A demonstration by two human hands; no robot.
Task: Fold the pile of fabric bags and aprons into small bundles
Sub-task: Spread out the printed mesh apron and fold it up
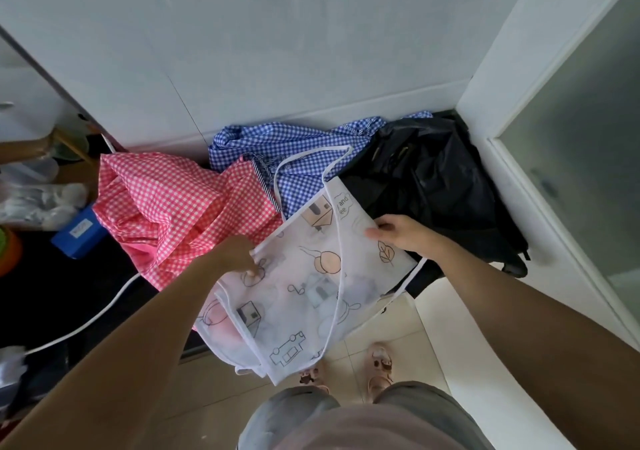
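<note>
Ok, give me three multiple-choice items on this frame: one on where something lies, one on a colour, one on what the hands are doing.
1. Where does the blue checked fabric lie?
A) between the pink checked fabric and the black fabric
B) on the floor tiles
C) hanging on the door

2. What colour is the edging of the printed apron?
A) red
B) white
C) black

3. How is the printed apron held?
A) only the left hand has a grip on it
B) both the left hand and the right hand have a grip on it
C) neither hand touches it

Answers:
1. A, the blue checks sit by the wall with pink to one side and black to the other.
2. B, a white band runs along its edges.
3. B, each hand pinches an edge of it.
</note>
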